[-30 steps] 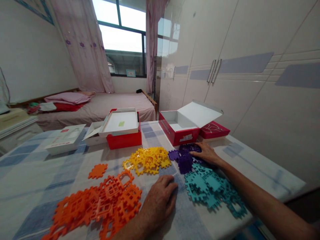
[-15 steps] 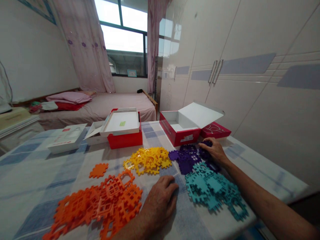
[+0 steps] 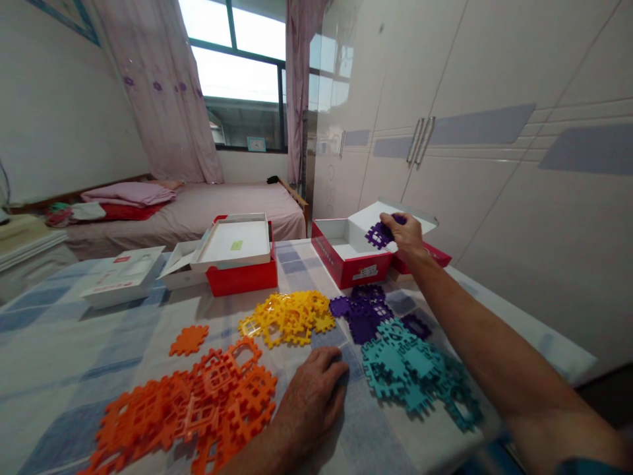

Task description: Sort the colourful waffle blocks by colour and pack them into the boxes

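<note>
We see purple toothed plastic [image 3: 378, 236], one piece or more with openings, pinched at a tilt in our right fingers [image 3: 388, 220], the red box [image 3: 352, 273] open just left of them, its raised white lid [image 3: 368, 214] leaning behind the fingertips.

From my head, the camera looks forward and down across the table [image 3: 64, 349] — my left hand [image 3: 316, 389] close, my right hand [image 3: 406, 235] farther out; bed [image 3: 237, 201] and window [image 3: 242, 72] beyond; wardrobe [image 3: 494, 79] along the right.
</note>
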